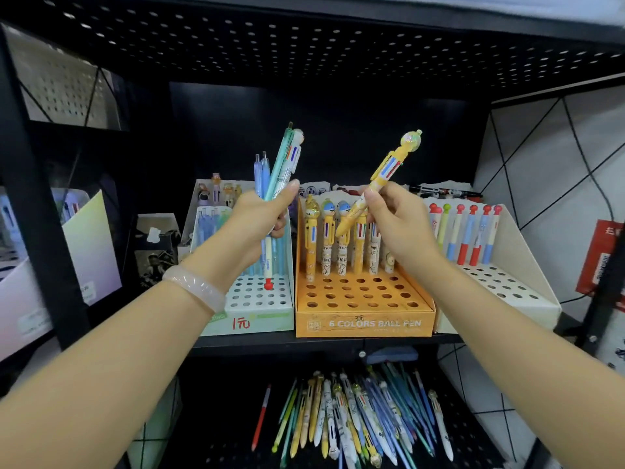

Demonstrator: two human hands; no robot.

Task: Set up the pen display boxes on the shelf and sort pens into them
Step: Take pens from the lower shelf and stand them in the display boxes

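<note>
Pens [275,170], slim plastic, bunched in left hand [260,214]; right hand [394,216] pinches yellow pen [382,177].

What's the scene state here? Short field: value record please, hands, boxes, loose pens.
left hand: grips a pen bunch, tips up
right hand: pinches one yellow pen, tilted, over the orange box
orange box: middle of shelf, one back row of yellow pens, front holes bare
green box: left of orange, blue pens at the back
white box: right of orange, red-and-blue pens at the back
loose pens: heap on the lower shelf
bracelet: on left wrist
</note>
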